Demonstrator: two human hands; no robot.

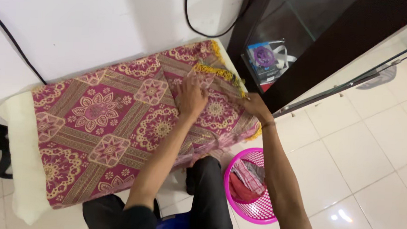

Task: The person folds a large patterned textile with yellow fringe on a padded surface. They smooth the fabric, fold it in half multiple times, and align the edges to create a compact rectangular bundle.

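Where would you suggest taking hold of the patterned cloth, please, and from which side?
Probably at the yellow fringed edge of the patterned cloth, coming from the far right corner: that hem is folded back and raised off the pad, right beside the right hand and left hand.

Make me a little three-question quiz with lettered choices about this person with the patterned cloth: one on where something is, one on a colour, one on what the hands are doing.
1. Where is the basket?
A on the pad
B on the floor
C on a shelf

2. What colour is the basket?
A pink
B green
C black

3. How are the left hand and right hand?
A both on the cloth
B both in the basket
C raised clear

Answers: 1 B, it sits on the tiles beside the right arm. 2 A, its mesh is bright pink. 3 A, both hands rest on the cloth's fringed end.
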